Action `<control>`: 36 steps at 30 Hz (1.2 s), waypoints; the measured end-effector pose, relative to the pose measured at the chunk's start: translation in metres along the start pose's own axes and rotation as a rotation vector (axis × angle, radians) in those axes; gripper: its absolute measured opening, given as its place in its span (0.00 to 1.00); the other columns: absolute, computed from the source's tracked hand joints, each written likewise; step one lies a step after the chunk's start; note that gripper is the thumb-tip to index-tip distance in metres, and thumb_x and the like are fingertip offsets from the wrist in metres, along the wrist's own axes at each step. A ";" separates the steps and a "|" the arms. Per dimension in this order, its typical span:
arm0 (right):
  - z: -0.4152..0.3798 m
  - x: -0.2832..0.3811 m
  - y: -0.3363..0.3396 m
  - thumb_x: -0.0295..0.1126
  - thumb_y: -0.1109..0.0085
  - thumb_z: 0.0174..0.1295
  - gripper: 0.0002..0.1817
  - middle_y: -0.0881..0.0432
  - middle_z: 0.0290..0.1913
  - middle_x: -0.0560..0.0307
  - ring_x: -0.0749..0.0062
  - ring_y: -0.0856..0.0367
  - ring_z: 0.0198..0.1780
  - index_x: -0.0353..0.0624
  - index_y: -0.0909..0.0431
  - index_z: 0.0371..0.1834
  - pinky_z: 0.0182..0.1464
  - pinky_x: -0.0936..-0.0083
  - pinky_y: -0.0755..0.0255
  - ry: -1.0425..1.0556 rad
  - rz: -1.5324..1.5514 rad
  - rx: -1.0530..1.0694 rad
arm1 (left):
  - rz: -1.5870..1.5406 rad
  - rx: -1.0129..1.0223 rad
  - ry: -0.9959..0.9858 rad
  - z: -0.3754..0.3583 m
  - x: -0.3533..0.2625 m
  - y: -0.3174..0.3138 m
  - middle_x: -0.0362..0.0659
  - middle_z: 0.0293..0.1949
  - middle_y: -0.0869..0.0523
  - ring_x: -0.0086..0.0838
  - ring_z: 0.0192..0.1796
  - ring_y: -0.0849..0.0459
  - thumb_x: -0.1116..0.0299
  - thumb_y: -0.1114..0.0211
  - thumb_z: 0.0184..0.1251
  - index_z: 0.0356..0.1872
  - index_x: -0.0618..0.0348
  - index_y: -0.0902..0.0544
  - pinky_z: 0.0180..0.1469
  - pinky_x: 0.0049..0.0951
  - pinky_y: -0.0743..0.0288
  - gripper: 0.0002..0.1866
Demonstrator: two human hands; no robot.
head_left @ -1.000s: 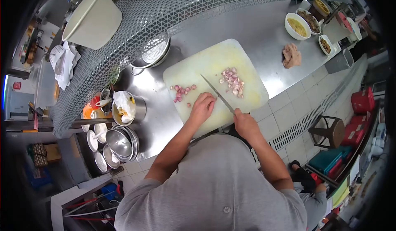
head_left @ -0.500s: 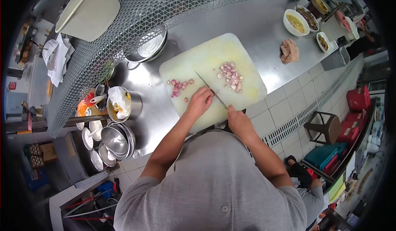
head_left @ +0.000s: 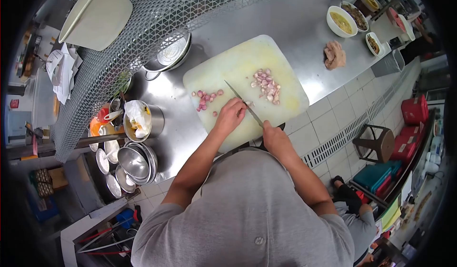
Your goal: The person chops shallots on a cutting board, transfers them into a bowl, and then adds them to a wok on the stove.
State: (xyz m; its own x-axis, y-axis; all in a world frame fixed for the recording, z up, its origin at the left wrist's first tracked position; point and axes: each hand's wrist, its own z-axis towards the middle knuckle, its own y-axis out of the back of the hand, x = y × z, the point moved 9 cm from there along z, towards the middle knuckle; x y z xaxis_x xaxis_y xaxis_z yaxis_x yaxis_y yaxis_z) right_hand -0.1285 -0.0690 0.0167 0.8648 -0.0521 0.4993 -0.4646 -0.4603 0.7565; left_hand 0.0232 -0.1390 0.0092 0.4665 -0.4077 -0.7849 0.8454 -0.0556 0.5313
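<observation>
My right hand (head_left: 276,138) is closed around the handle of a kitchen knife (head_left: 252,113), its blade slanting up and left across the white cutting board (head_left: 228,67). Against the blade's left side, my left hand (head_left: 231,115) has its fingers curled together on a shallot, mostly hidden beneath the fingertips. A small pale cut piece (head_left: 249,103) lies just right of the blade. Several pink shallots (head_left: 203,99) sit on the board's left part. To the right is a larger pile of cut shallots (head_left: 267,86).
Left of the board stand a steel pot (head_left: 154,121), stacked metal bowls (head_left: 138,162) and a strainer (head_left: 171,55). A crumpled brown cloth (head_left: 334,55) and a white bowl of yellow food (head_left: 341,22) are at the right. Metal mesh (head_left: 157,10) hangs overhead. Another person's sleeve (head_left: 357,226) shows lower right.
A pale cut piece shows more clearly beside the blade, near my left fingertips. Both hands and the knife stay in nearly the same place; the camera view has shifted slightly.
</observation>
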 end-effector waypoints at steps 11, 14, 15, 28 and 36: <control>0.011 -0.014 -0.010 0.30 0.54 0.70 0.09 0.17 0.34 0.27 0.27 0.18 0.39 0.36 0.34 0.46 0.44 0.41 0.24 0.021 0.054 -0.004 | 0.043 -0.020 -0.057 -0.003 -0.002 0.001 0.47 0.40 0.16 0.42 0.41 0.16 0.84 0.33 0.56 0.35 0.64 0.17 0.43 0.36 0.20 0.07; 0.012 -0.018 0.007 0.32 0.51 0.71 0.08 0.19 0.32 0.27 0.27 0.19 0.39 0.37 0.32 0.45 0.43 0.39 0.27 -0.040 0.063 -0.041 | 0.102 0.020 -0.120 0.002 -0.011 -0.003 0.46 0.41 0.16 0.41 0.43 0.16 0.83 0.32 0.55 0.37 0.64 0.16 0.44 0.35 0.21 0.08; 0.009 -0.017 0.012 0.32 0.51 0.71 0.08 0.19 0.31 0.27 0.27 0.19 0.38 0.38 0.33 0.45 0.43 0.39 0.27 -0.046 0.047 -0.065 | 0.085 0.020 -0.099 0.002 -0.010 -0.003 0.46 0.40 0.16 0.41 0.44 0.17 0.83 0.33 0.55 0.36 0.64 0.16 0.45 0.36 0.22 0.08; 0.002 -0.005 -0.003 0.27 0.54 0.68 0.07 0.17 0.35 0.26 0.29 0.17 0.41 0.35 0.34 0.45 0.45 0.41 0.24 -0.028 0.038 -0.013 | 0.082 0.073 -0.045 0.007 0.001 -0.004 0.46 0.36 0.18 0.42 0.42 0.17 0.82 0.32 0.55 0.33 0.64 0.17 0.43 0.36 0.23 0.05; -0.002 -0.006 -0.001 0.28 0.54 0.69 0.07 0.18 0.34 0.26 0.27 0.18 0.40 0.35 0.34 0.43 0.44 0.38 0.25 -0.041 0.043 -0.009 | 0.083 0.049 -0.056 0.009 0.002 -0.003 0.47 0.34 0.18 0.42 0.40 0.18 0.83 0.33 0.52 0.30 0.65 0.18 0.42 0.38 0.24 0.05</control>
State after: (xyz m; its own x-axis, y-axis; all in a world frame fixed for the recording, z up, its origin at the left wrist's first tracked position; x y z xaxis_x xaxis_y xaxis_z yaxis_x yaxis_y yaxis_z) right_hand -0.1337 -0.0664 0.0139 0.8510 -0.1083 0.5139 -0.5031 -0.4487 0.7386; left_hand 0.0191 -0.1485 0.0086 0.5176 -0.4633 -0.7193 0.7901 -0.0640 0.6097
